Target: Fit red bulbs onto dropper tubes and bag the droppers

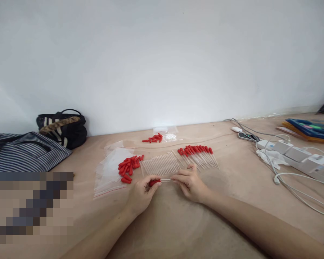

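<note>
My left hand (142, 192) pinches a red rubber bulb (154, 182) between thumb and fingers. My right hand (190, 183) grips a clear glass tube (166, 180) whose end meets the bulb. Just beyond my hands lies a row of bare clear tubes (160, 164). To their left is a heap of loose red bulbs (128, 167). To their right lies a fan of droppers with red bulbs fitted (198, 154).
Clear zip bags (108, 171) lie left of the bulbs; another bag with a few red bulbs (155, 137) sits near the wall. Two striped bags (62, 127) stand at far left. A power strip with chargers and cables (297, 158) and coloured folders (310, 129) are at right.
</note>
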